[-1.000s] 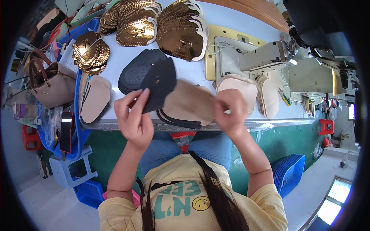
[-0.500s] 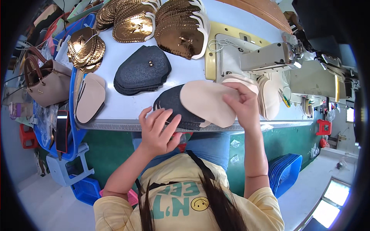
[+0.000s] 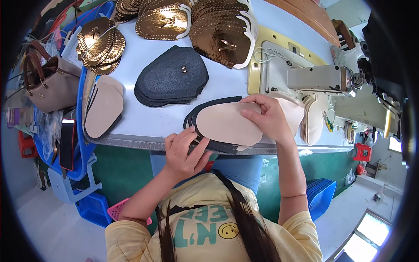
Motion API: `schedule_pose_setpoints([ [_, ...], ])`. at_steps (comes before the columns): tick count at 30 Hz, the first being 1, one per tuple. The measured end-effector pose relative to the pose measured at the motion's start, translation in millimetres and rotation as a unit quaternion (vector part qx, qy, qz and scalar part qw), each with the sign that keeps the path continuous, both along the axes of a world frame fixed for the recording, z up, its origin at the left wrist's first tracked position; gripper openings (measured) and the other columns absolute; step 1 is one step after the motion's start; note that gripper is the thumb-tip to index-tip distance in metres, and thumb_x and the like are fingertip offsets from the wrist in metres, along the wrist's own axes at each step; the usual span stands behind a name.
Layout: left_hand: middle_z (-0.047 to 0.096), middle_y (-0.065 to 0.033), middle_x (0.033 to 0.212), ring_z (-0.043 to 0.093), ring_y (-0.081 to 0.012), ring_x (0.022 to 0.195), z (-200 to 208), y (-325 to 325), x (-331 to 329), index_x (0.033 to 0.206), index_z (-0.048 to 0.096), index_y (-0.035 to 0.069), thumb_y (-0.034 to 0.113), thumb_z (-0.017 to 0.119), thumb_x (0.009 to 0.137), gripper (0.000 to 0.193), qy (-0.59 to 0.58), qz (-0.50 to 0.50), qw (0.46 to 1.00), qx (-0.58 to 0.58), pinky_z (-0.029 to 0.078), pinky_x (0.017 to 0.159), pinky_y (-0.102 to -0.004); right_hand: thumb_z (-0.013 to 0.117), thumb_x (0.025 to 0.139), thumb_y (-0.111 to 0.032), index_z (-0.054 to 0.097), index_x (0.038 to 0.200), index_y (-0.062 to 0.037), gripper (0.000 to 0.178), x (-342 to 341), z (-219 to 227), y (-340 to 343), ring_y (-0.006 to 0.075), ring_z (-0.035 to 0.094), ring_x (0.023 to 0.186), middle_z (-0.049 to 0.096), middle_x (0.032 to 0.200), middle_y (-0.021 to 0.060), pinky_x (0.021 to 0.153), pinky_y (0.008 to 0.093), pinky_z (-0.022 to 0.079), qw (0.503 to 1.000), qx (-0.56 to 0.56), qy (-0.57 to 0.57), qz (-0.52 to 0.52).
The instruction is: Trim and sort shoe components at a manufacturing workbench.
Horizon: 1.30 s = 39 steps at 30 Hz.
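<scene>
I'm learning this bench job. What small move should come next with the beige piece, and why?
Probably slide the beige piece to square it on the dark piece: the right hand presses it down, the left hand pinches the near edge, and dark rim shows unevenly.

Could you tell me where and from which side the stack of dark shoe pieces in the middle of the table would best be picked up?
Probably by the broad rounded edge of the dark stack, coming from the person's near-left side. That edge lies free on the bare table, so fingers could slide under the flat layers. The left hand is nearest; the right hand presses on the beige piece.
</scene>
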<state>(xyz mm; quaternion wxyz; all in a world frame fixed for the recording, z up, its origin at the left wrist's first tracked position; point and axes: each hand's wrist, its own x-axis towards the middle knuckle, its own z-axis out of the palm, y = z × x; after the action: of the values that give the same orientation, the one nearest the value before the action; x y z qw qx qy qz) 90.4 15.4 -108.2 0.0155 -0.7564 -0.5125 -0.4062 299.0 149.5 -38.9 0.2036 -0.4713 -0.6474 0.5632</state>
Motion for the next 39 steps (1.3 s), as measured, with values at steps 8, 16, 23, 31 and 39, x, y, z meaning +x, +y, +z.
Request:
schedule_pose_setpoints([
  [8,0.055,-0.0155,0.123,0.053,-0.0268,0.102,2,1,1,0.106,0.058,0.009,0.022,0.068,0.073,0.038,0.035,-0.004,0.999,-0.024,0.034,0.079,-0.037,0.064,0.081,-0.002,0.061,0.101,0.0022,0.021,-2,-2,1,0.0048,0.056,0.076,0.062,0.085,0.0032,0.066,0.019,0.046,1.0,-0.015,-0.001,-0.009],
  [16,0.056,-0.0139,0.123,0.053,-0.0269,0.102,3,1,3,0.104,0.057,0.008,0.024,0.068,0.074,0.036,0.052,0.007,0.998,-0.019,0.034,0.079,-0.036,0.065,0.078,0.004,0.054,0.111,0.0034,0.035,4,-10,-11,0.0053,0.056,0.077,0.06,0.087,0.003,0.069,0.019,0.047,0.995,0.028,-0.001,-0.097],
  [23,0.054,-0.014,0.123,0.051,-0.0263,0.103,1,1,4,0.117,0.051,0.005,0.033,0.068,0.076,0.052,0.045,0.013,0.999,-0.009,0.032,0.08,-0.0377,0.065,0.078,0.001,0.055,0.106,0.0001,0.03,-5,-8,-16,0.011,0.059,0.072,0.06,0.083,0.0045,0.065,0.0207,0.048,0.974,0.145,-0.148,-0.094],
  [31,0.052,-0.0074,0.112,0.046,-0.0238,0.098,28,10,6,0.116,0.059,0.01,0.037,0.07,0.072,0.053,0.105,0.013,0.99,-0.098,0.028,0.084,-0.0408,0.067,0.072,-0.004,0.057,0.099,-0.0028,0.028,-15,0,-42,0.0318,0.054,0.087,0.055,0.091,0.0143,0.07,0.0363,0.047,0.836,0.458,-0.287,-0.093],
  [39,0.054,-0.0142,0.12,0.049,-0.0331,0.112,58,79,-52,0.115,0.059,0.006,0.021,0.072,0.073,0.046,0.04,0.102,0.993,-0.039,0.037,0.096,-0.0441,0.063,0.075,-0.002,0.057,0.105,-0.0013,0.031,77,7,-31,0.0334,0.051,0.094,0.053,0.102,0.0159,0.081,0.0402,0.043,0.813,0.451,-0.329,-0.163],
])
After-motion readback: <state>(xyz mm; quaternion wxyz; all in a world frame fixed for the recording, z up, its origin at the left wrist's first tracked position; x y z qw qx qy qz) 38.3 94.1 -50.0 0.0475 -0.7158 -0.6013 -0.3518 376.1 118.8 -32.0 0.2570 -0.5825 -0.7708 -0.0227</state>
